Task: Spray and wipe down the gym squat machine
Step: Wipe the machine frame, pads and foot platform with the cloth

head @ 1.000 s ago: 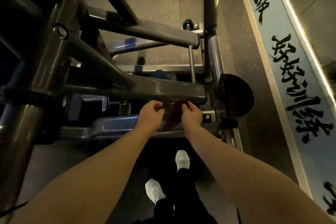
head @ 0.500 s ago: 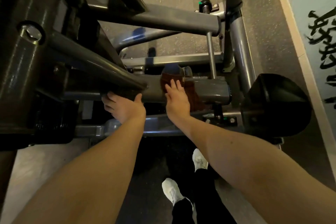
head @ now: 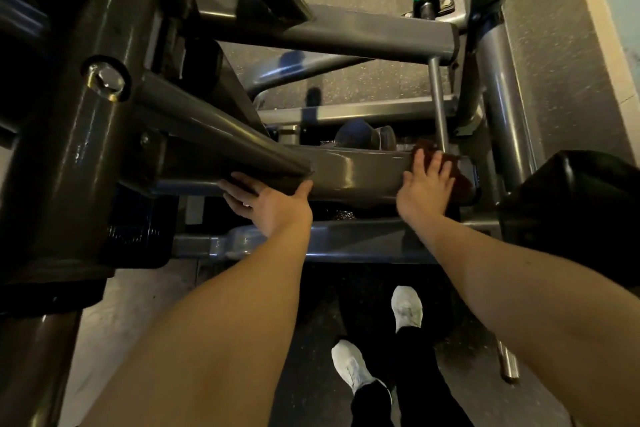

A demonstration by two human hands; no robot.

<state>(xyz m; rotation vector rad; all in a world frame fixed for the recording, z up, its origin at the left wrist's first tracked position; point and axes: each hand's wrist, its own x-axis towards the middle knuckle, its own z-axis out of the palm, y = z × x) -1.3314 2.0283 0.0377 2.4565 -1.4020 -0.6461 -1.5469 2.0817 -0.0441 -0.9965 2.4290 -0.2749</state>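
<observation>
Rightward along the squat machine's grey beam the right hand has slid, fingers flat, pressing a brown cloth near the beam's right end. Most of the cloth is hidden under the palm. The left hand braces against the beam's lower edge with straight fingers, their tips lost in shadow, clasping nothing. At the right a black pad is cut off.

right hand presses brown cloth flat on grey frame bar; left hand braces bar's underside.
</observation>
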